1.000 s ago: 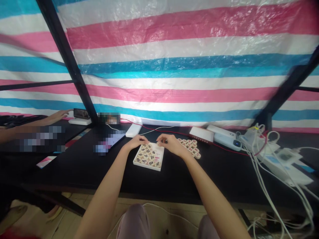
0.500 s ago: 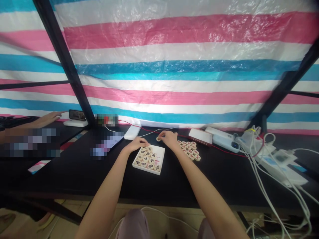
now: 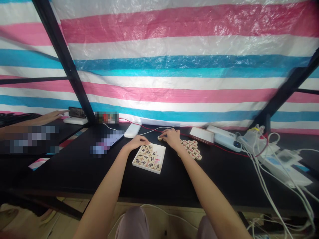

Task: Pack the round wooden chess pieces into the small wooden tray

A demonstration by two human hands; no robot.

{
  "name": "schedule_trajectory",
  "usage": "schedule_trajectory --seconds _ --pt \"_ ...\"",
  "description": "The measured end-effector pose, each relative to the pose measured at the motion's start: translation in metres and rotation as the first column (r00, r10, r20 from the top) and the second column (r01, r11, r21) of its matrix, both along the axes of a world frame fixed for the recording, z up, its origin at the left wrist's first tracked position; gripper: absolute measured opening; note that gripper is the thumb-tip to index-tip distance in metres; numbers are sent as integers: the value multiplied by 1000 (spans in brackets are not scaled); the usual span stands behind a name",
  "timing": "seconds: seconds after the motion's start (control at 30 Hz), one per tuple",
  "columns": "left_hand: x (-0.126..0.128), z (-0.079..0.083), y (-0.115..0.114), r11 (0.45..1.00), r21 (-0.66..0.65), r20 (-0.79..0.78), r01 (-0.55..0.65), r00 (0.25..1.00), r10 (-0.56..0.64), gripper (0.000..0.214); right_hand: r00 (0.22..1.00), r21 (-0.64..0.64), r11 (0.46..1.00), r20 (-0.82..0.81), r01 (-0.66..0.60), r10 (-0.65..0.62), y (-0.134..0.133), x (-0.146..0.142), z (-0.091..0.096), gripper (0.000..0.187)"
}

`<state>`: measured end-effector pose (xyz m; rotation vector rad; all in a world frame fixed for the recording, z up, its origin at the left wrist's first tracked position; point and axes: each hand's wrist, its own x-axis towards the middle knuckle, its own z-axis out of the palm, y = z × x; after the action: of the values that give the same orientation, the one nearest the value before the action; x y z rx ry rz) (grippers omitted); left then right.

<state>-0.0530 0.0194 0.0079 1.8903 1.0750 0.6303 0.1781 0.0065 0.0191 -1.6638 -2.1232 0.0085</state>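
A shallow white square box [image 3: 162, 152] sits on the black table, partly filled with round Chinese chess pieces bearing black characters. At its far left corner, my left hand [image 3: 136, 142] has its fingers closed on the rim, partly covering the pieces there. Just beyond the box's far right corner, my right hand [image 3: 171, 136] pinches one Chinese chess piece [image 3: 159, 138] at the table surface. Several pieces with red characters [image 3: 191, 149] lie grouped to the right of the box, some hidden behind my right wrist.
A phone [image 3: 109, 142] and a white power bank [image 3: 133, 129] are on the left. Behind the red pieces are a white box [image 3: 201, 135] and a white device [image 3: 221, 139]. Cables and a power strip [image 3: 286, 169] crowd the right. Another person's hand [image 3: 54, 115] touches a propped phone [image 3: 76, 112].
My right hand and the chess piece at its fingertips have shifted very slightly right. The left hand stays at the box corner. The view has tilted a little.
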Motion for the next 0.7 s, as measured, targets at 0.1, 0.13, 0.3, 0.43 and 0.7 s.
schedule_trajectory --seconds 0.1,0.13,0.3,0.43,0.7 --pt "0 1 -1 1000 3 -1 -4 1000 4 35 1000 1 1000 5 -3 3 -1 3 -1 20" --pt "0 1 -1 1000 -2 1 -1 1000 1 34 1000 0 1000 6 -3 3 -1 4 -2 21" --pt "-3 -1 1 1000 -5 -1 15 1000 -15 33 1000 -13 1000 -1 4 -4 -1 5 -2 31" --pt "-4 -2 1 1000 1 -4 15 1000 -15 33 1000 -11 1000 -8 6 -6 -2 6 -2 38" --pt "-5 -4 3 1000 22 3 19 1000 -19 34 999 9 1000 -40 -29 29 -5 10 -2 36"
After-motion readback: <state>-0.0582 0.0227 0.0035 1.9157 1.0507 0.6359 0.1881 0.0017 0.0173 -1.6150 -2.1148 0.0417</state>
